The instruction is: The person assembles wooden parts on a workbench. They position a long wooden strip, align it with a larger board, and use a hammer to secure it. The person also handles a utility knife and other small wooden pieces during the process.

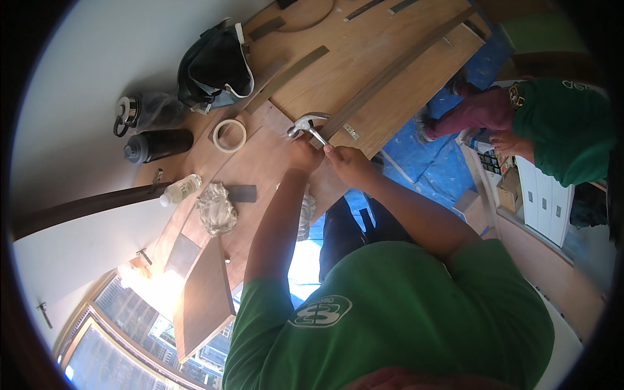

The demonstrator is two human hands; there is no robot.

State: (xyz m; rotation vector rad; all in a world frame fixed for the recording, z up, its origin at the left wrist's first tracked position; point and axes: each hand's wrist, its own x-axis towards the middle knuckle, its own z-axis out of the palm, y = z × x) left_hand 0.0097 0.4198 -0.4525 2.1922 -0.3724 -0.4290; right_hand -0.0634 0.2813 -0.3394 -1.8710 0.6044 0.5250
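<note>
My right hand [353,167] grips the handle of a claw hammer [301,125], whose metal head lies just above my left hand [305,155]. My left hand's fingers are closed at the near end of a long brown wooden strip [383,83], partly hidden by the hammer. The strip runs away to the far right across a wooden panel [396,107]. A small metal hinge plate [351,132] sits on the panel, right of the strip's near end.
Left lie a tape roll [216,137], clear bottle [182,189], black tumbler [161,145], dark bag [211,65], crumpled silvery bundle [216,211] and grey block [243,194]. An upright board [203,302] stands lower left. Blue sheeting [419,159] covers the floor; a co-worker [559,130] is at right.
</note>
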